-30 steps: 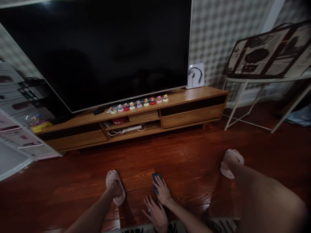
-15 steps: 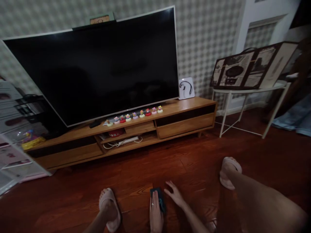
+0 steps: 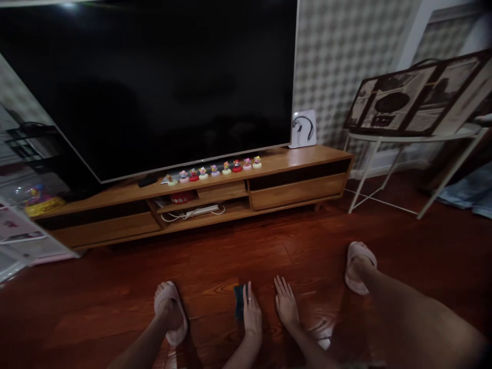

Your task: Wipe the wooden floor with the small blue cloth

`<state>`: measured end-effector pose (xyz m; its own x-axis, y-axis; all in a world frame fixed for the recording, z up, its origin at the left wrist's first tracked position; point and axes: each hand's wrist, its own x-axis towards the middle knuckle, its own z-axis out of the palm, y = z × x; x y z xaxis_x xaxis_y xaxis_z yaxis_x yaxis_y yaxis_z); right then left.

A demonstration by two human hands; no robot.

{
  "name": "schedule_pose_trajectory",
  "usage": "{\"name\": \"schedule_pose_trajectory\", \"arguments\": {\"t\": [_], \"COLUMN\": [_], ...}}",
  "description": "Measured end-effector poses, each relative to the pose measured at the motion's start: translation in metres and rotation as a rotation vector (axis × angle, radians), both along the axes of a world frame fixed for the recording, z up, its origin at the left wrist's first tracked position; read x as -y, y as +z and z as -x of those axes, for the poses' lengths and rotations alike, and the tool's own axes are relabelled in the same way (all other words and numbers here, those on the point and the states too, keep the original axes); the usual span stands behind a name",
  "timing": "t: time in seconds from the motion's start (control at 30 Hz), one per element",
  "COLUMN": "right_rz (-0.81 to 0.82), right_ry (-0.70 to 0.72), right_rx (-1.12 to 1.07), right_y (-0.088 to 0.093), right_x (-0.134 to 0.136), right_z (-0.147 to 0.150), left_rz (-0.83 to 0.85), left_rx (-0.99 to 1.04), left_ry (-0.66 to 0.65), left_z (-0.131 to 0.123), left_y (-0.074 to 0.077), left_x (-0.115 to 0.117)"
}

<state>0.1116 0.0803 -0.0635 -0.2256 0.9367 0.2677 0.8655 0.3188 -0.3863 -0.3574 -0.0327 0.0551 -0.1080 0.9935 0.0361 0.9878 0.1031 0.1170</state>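
Note:
My left hand (image 3: 251,315), with a ring on one finger, lies flat with its fingers stretched over a small dark blue cloth (image 3: 239,300) on the wooden floor (image 3: 230,251). Part of the cloth shows at the hand's left side. My right hand (image 3: 286,306) rests flat and open on the bare floor a short way to the right, holding nothing. Both hands sit between my legs, with a pale slipper (image 3: 171,312) on the left foot and another slipper (image 3: 359,266) on the right foot.
A low wooden TV stand (image 3: 300,189) carries a large dark TV (image 3: 154,87), a row of small figurines (image 3: 215,170) and a white box (image 3: 303,129). A white metal side table (image 3: 415,138) with a framed picture stands at the right. Shelving stands at the left.
My right hand has left the cloth and moved right onto the bare floor. My left hand has slid forward onto the cloth. The view tilted up, then back down.

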Motion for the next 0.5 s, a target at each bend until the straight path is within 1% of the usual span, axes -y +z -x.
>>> {"name": "schedule_pose_trajectory", "arguments": {"t": [0.03, 0.07, 0.1, 0.17, 0.23, 0.27, 0.3, 0.33, 0.37, 0.4, 0.5], "right_rz": [-0.002, -0.007, -0.015, -0.035, -0.051, -0.053, -0.052, -0.048, -0.040, -0.031, -0.014], "right_ry": [0.000, -0.002, -0.005, -0.009, -0.008, -0.008, -0.011, -0.015, -0.019, -0.020, -0.014], "right_rx": [0.002, 0.004, 0.006, 0.006, 0.002, 0.000, -0.001, 0.000, 0.001, 0.001, -0.006], "right_y": [0.000, 0.000, -0.001, -0.005, -0.008, -0.009, -0.010, -0.010, -0.010, -0.010, -0.008], "right_x": [0.000, 0.001, 0.001, 0.001, 0.000, 0.000, 0.000, -0.001, -0.001, -0.002, -0.001], "right_z": [0.000, 0.000, -0.001, 0.000, 0.000, 0.000, 0.001, 0.001, 0.001, 0.001, 0.002], "left_rz": [0.007, 0.011, 0.014, -0.034, -0.034, -0.037, -0.039, -0.042, -0.045, -0.046, -0.042], "left_rx": [-0.002, -0.007, -0.015, -0.047, -0.041, -0.041, -0.052, -0.066, -0.083, -0.099, -0.126], "left_ry": [-0.007, -0.013, -0.030, -0.015, -0.057, -0.062, -0.043, -0.011, 0.030, 0.075, 0.180], "left_z": [-0.012, -0.031, -0.055, -0.116, -0.176, -0.200, -0.217, -0.227, -0.230, -0.227, -0.198], "left_y": [-0.003, -0.010, -0.018, -0.041, -0.064, -0.073, -0.079, -0.083, -0.084, -0.083, -0.074], "left_x": [0.000, -0.002, -0.005, -0.014, -0.026, -0.031, -0.036, -0.039, -0.041, -0.041, -0.030]}}
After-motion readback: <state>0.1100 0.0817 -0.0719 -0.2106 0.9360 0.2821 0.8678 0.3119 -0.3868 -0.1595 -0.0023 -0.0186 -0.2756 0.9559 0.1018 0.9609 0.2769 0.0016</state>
